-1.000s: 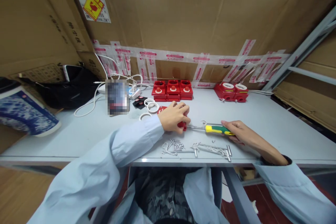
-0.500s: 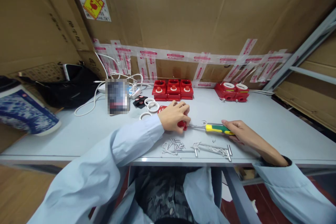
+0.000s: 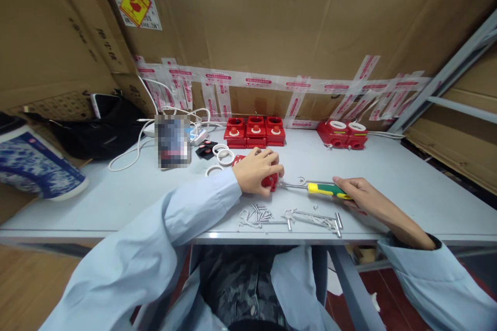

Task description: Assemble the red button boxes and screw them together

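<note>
My left hand (image 3: 257, 170) is closed over a small red box (image 3: 269, 181) on the grey table (image 3: 388, 176), pinning it down. My right hand (image 3: 355, 194) grips the yellow-and-green handle of a screwdriver (image 3: 324, 190). Its metal shaft lies nearly flat and points left, with the tip at the red box's side. A little heap of screws (image 3: 261, 212) and several metal hooks and rods (image 3: 310, 219) lie on the table just in front of both hands.
Three red boxes (image 3: 255, 132) stand in a row at the back, two more (image 3: 344, 134) to the right. White rings (image 3: 223, 156), black parts (image 3: 205, 150), white cables (image 3: 174, 119) and a black bag (image 3: 101, 132) sit at the left. Cardboard walls surround the table.
My right hand and the screwdriver have shifted slightly to the right. My left hand stays on the red box.
</note>
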The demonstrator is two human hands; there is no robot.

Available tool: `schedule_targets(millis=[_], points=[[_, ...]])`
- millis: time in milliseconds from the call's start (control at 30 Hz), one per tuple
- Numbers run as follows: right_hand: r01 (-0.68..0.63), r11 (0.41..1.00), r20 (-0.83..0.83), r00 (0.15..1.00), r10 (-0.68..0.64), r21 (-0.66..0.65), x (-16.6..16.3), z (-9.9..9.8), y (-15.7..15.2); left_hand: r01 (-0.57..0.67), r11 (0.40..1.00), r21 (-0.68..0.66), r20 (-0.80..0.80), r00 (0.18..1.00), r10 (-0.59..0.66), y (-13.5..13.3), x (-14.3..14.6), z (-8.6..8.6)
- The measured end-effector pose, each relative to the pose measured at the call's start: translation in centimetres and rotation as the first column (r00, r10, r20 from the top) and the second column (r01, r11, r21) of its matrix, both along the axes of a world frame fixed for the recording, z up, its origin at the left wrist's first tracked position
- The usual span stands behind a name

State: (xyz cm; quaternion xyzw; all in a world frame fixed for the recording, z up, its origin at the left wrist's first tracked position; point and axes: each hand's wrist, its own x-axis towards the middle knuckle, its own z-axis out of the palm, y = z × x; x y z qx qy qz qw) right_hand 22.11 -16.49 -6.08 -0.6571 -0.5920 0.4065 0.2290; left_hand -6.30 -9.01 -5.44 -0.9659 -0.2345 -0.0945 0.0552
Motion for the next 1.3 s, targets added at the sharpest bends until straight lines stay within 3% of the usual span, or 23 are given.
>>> schedule_targets(millis=[600, 900, 1100, 1300], points=[[-0.030, 0.996, -0.090, 0.996, 0.023, -0.079, -0.2, -0.9, 0.6, 0.000, 1.000, 0.008, 0.017, 1.000, 0.000, 0.2, 0.0, -0.2], [-0.035, 0.996, -0.127, 0.992, 0.024, -0.087, -0.4, -0.9, 0.4, -0.040, 0.993, -0.115, 0.018, 0.999, 0.042, 0.8, -0.4, 0.1], [0.007, 0.991, -0.241, 0.970, -0.040, -0.136, 0.1, -0.8, 0.5, 0.077, 0.966, -0.247, 0.181, 0.983, -0.032, 1.5, -1.6, 0.7], [0.053, 0.986, -0.299, 0.949, -0.099, -0.160, -0.2, 0.0, 0.6, 0.170, 0.945, -0.278, 0.420, 0.907, -0.040, 1.4, -2.9, 1.9]])
